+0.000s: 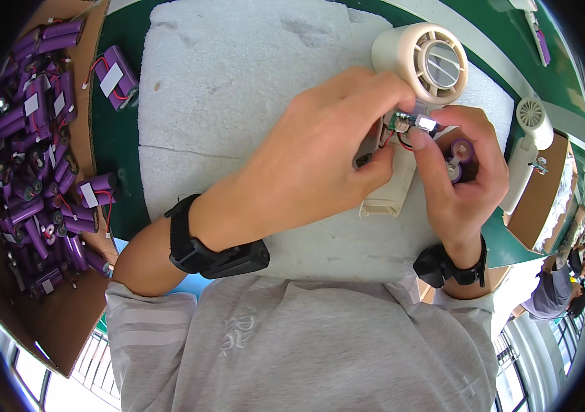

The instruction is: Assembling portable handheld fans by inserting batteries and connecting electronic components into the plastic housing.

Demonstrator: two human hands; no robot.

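Note:
A cream handheld fan (421, 62) lies on the foam pad with its round, grilled head away from me. Its handle (390, 192) is opened up and points toward me. My left hand (327, 141) grips the fan at the neck, thumb and fingers around the opened part. Between my right hand's (469, 172) thumb and index finger is a small green circuit board (402, 122) with a white piece on it. Red and black wires run from the board. A purple battery pack (463, 151) sits by my right palm, partly hidden by the fingers.
On the left stands a cardboard box (86, 89) heaped with purple battery packs (31, 185). Another wired battery pack (115, 77) lies beside the white foam pad (203, 82) on the green table. At right are a second fan (531, 130), an open box (543, 199) and a distant person (555, 292).

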